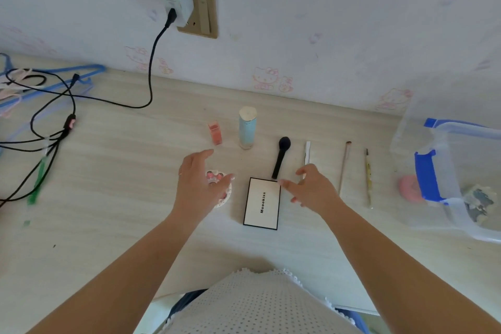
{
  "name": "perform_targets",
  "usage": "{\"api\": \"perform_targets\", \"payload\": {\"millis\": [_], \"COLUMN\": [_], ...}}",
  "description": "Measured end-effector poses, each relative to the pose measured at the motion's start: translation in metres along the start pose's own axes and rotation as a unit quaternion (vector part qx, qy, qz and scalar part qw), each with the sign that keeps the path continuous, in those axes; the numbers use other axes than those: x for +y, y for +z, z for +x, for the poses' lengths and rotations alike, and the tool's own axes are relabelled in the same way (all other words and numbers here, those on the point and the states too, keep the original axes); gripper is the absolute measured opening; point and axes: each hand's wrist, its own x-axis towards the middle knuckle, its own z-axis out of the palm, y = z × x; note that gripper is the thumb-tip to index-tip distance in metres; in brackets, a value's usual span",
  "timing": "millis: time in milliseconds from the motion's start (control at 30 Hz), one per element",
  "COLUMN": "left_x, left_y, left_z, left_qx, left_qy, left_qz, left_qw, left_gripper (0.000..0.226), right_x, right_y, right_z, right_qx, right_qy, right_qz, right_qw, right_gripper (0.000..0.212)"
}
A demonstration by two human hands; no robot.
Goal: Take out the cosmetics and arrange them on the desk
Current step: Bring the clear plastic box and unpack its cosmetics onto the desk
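Cosmetics lie in a loose row on the pale wooden desk (122,225). A white palette (262,203) with a black border lies flat at the centre. My left hand (198,179) hovers open over a round white and pink compact (221,192), partly hiding it. My right hand (311,187) is open just right of the palette, holding nothing. Behind stand a small pink bottle (215,132) and a tall pale blue bottle (247,127). A black brush (281,156), a white stick (307,152), a thin brush (344,168) and a yellow pencil (368,176) lie to the right.
A clear plastic box (450,179) with blue latches lies at the right edge, with a pink puff (408,187) beside it. Black cables (54,127) and blue hangers (54,73) crowd the left. A charger (177,1) is plugged into the wall socket.
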Motion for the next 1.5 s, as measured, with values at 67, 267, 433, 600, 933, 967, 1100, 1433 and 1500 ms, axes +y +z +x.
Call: {"api": "perform_targets", "payload": {"millis": [67, 267, 433, 600, 933, 967, 1100, 1433, 1500], "left_x": [0.027, 0.101, 0.166, 0.231, 0.314, 0.319, 0.338, 0.316, 0.309], "left_y": [0.007, 0.042, 0.086, 0.146, 0.244, 0.248, 0.271, 0.331, 0.338], "left_z": [-0.001, -0.012, -0.035, -0.058, -0.058, -0.053, -0.031, -0.02, -0.022], "left_qx": [-0.029, -0.104, -0.147, -0.175, -0.266, -0.296, -0.392, -0.332, -0.329], "left_qy": [0.026, 0.074, 0.105, 0.128, 0.187, 0.187, 0.196, 0.141, 0.154], "left_qz": [-0.048, -0.107, -0.155, -0.175, -0.068, -0.04, 0.158, 0.496, 0.526], "left_qw": [0.998, 0.986, 0.971, 0.96, 0.943, 0.936, 0.885, 0.79, 0.769], "left_gripper": [0.055, 0.034, 0.031, 0.029, 0.034, 0.037, 0.055, 0.041, 0.044], "right_x": [0.004, 0.028, 0.066, 0.129, 0.225, 0.23, 0.24, 0.262, 0.267], "right_y": [-0.014, -0.066, -0.132, -0.213, -0.314, -0.317, -0.327, -0.308, -0.305], "right_z": [-0.007, -0.038, -0.067, -0.092, -0.048, -0.04, -0.007, 0.055, 0.059], "right_qx": [-0.01, -0.044, 0.003, 0.064, 0.062, 0.039, -0.028, -0.101, -0.117], "right_qy": [-0.036, -0.109, -0.135, -0.152, -0.159, -0.164, -0.193, -0.222, -0.225], "right_qz": [0.101, 0.166, 0.31, 0.361, 0.196, 0.148, -0.099, -0.509, -0.532], "right_qw": [0.994, 0.979, 0.941, 0.918, 0.966, 0.974, 0.976, 0.826, 0.808], "right_gripper": [0.048, 0.031, 0.021, 0.02, 0.03, 0.033, 0.044, 0.059, 0.063]}}
